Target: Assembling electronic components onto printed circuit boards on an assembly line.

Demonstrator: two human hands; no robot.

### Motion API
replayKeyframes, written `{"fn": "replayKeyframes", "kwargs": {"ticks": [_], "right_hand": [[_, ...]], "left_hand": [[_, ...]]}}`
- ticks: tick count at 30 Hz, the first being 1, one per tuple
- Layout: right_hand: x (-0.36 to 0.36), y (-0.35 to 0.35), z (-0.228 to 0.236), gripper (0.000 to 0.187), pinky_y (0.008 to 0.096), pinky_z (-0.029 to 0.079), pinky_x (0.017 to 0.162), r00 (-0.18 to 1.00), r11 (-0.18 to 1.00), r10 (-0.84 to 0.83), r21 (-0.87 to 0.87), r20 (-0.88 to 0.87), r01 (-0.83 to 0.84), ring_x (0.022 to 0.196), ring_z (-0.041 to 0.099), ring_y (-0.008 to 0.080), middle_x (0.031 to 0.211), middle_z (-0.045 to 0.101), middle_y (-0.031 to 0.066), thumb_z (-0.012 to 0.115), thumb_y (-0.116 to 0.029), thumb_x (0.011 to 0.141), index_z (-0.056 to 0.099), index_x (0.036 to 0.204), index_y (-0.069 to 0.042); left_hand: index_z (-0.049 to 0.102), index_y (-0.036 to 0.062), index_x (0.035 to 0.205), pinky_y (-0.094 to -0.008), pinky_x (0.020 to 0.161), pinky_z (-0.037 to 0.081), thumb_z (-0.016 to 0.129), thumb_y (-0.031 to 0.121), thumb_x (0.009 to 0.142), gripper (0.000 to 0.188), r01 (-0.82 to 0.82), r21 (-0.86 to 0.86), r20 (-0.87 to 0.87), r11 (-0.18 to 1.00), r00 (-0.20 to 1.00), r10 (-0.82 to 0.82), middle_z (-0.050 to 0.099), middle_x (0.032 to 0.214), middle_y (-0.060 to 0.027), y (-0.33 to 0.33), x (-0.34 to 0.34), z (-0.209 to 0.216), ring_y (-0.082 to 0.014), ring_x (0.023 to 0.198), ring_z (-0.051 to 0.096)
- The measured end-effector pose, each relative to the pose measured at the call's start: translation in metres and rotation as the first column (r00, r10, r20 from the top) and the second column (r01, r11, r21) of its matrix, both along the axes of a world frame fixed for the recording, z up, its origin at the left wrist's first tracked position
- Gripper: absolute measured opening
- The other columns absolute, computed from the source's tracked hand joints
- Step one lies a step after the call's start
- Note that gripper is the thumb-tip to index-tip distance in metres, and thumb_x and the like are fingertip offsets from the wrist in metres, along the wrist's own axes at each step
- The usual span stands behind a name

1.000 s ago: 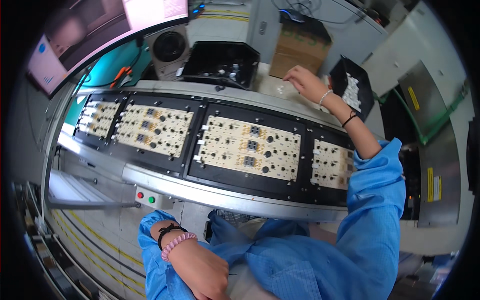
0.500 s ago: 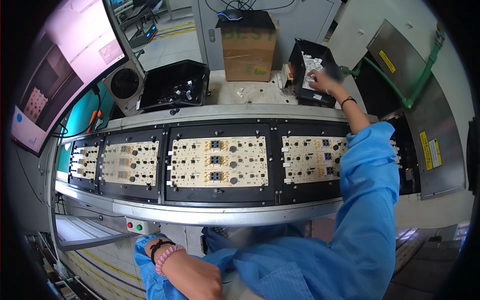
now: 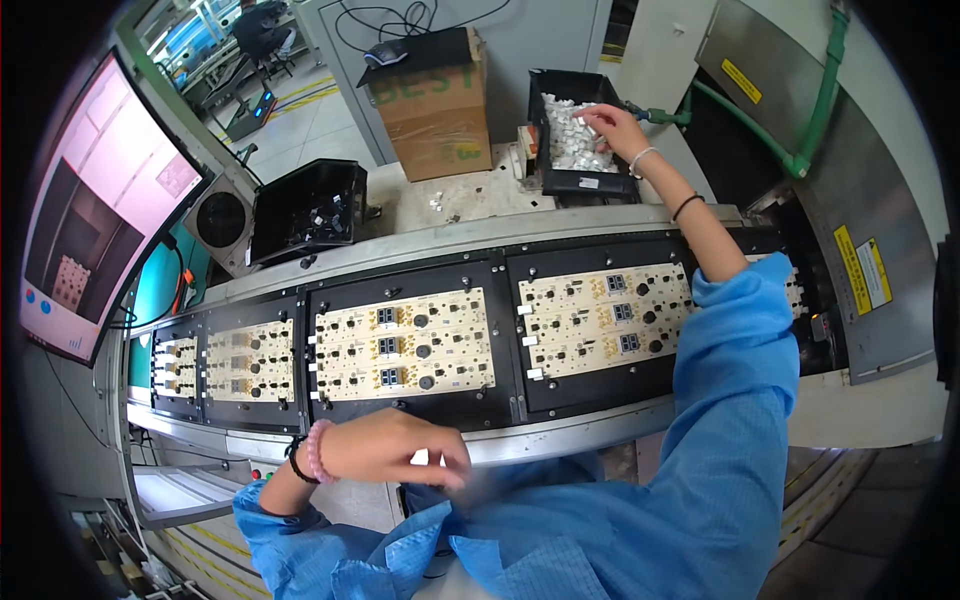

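Note:
My right hand point(image 3: 617, 132) is over the black bin point(image 3: 590, 185) of small white plastic parts point(image 3: 572, 140), at the far right. Its fingers are apart, with white parts showing behind them. Close to my body, in front of the bench's near rail, my left hand point(image 3: 395, 448) is curled with its fingertips blurred. Something white shows between its thumb and fingers, too unclear to name. Beyond it lie cream circuit boards point(image 3: 455, 345) in black frames, with black components, paired display squares and white connectors along the left edges.
A second black bin point(image 3: 310, 225) with dark and clear parts stands back left, beside a monitor point(image 3: 110, 210). A cardboard box point(image 3: 430, 120) with a mouse point(image 3: 385, 54) on top stands at the back. Green pipes point(image 3: 740, 110) run along the machine at right.
My left hand has risen from low by my body toward the near rail, its fingers loosening from a fist. My right hand remains at the white-parts bin. The whole view has shifted and tilted.

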State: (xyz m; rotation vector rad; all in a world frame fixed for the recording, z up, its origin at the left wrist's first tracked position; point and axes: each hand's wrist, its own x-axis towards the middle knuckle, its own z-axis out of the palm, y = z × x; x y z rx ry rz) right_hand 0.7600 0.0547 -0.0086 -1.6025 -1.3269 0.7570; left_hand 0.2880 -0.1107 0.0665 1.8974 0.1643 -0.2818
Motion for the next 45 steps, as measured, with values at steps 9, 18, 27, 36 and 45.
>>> {"fn": "replayKeyframes", "kwargs": {"ticks": [9, 18, 27, 36, 45], "right_hand": [[0.053, -0.157, -0.002, 0.019, 0.0187, 0.032, 0.045, -0.081, 0.967, 0.026, 0.046, -0.996, -0.249, 0.061, 0.038, 0.0086, 0.084, 0.044, 0.0058, 0.046, -0.006, 0.093, 0.048, 0.110, 0.003], [0.116, -0.264, -0.036, 0.036, 0.0164, 0.036, 0.051, 0.311, 0.994, -0.068, -0.091, -0.948, -0.059, 0.069, 0.044, 0.0050, 0.092, 0.050, 0.0032, 0.046, -0.014, 0.099, 0.043, 0.131, 0.001], [0.114, -0.282, -0.014, 0.033, 0.0155, 0.037, 0.060, 0.896, 0.985, -0.052, -0.171, -0.441, -0.027, 0.066, 0.041, 0.0014, 0.091, 0.055, 0.0002, 0.055, -0.019, 0.095, 0.050, 0.124, -0.003], [0.115, -0.275, -0.028, 0.011, 0.0300, 0.043, 0.070, 0.868, 0.993, 0.079, -0.112, 0.490, -0.027, 0.074, 0.051, 0.0156, 0.083, 0.051, 0.0027, 0.068, -0.014, 0.084, 0.063, 0.093, -0.011], [0.115, -0.288, -0.021, 0.015, 0.0364, 0.045, 0.075, 0.573, 0.996, 0.018, 0.036, 0.820, -0.083, 0.082, 0.053, 0.0247, 0.082, 0.050, 0.0053, 0.072, -0.014, 0.077, 0.062, 0.087, -0.010]], "left_hand": [[0.059, -0.0005, 0.098, -0.0212, 0.060, 0.047, 0.050, 0.014, 0.098, 0.017, -0.425, -0.270, -0.132, 0.864, 0.905, 0.404, 0.067, 0.088, -0.0088, 0.023, 0.030, -0.041, -0.0112, 0.070, 0.062], [0.058, 0.0032, 0.103, -0.0198, 0.062, 0.046, 0.050, 0.012, 0.097, 0.014, -0.557, 0.080, -0.116, 0.827, 0.818, 0.563, 0.065, 0.097, -0.0071, 0.087, 0.052, -0.049, -0.0102, 0.081, 0.062], [0.063, 0.0002, 0.102, -0.0298, 0.073, 0.048, 0.057, 0.010, 0.090, 0.016, -0.597, 0.765, 0.249, 0.242, 0.621, 0.744, 0.066, 0.092, -0.0073, 0.353, -0.152, -0.117, -0.0149, 0.082, 0.060], [0.067, 0.0017, 0.109, -0.0308, 0.082, 0.048, 0.063, 0.023, 0.087, 0.031, -0.191, 0.845, -0.329, 0.499, 0.549, 0.768, 0.070, 0.099, -0.0115, 0.393, -0.141, -0.121, -0.0202, 0.093, 0.065], [0.069, 0.0024, 0.104, -0.0334, 0.082, 0.049, 0.060, 0.021, 0.086, 0.027, -0.104, 0.856, -0.352, 0.506, 0.599, 0.719, 0.071, 0.099, -0.0106, 0.422, -0.128, -0.155, -0.0207, 0.091, 0.066]]}}
